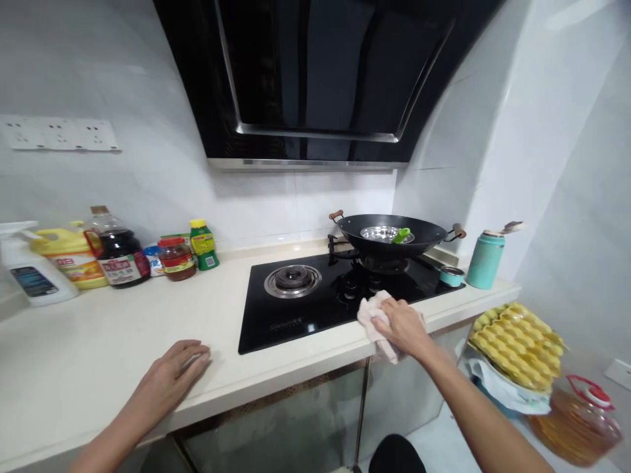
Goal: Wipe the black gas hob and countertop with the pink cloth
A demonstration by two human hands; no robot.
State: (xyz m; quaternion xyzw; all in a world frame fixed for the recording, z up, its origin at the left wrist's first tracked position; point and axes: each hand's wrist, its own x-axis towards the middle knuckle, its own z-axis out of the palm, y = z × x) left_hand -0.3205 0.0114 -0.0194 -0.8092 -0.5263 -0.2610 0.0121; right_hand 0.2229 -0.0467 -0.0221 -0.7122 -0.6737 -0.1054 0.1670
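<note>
My right hand [403, 324] is closed on a pale pinkish cloth [373, 315], pressed at the front edge of the black glass gas stove [276, 330]. Part of the cloth hangs over the counter's edge. My left hand [175, 369] rests on the white countertop [197, 315] left of the stove, holding nothing, its fingers stretched out. A black wok [419, 244] with wooden handles sits over the right burner. Inside it lies a metal strainer [377, 232] with a green handle [401, 235]. The left burner [293, 280] is bare.
A spray bottle [37, 269], a soy sauce bottle [118, 253] and several condiments line the back left. At right stand a turquoise thermos [486, 261] and its cup [451, 276]. Below are yellow egg trays [520, 345] and an oil jug [576, 420]. A range hood [315, 85] overhangs.
</note>
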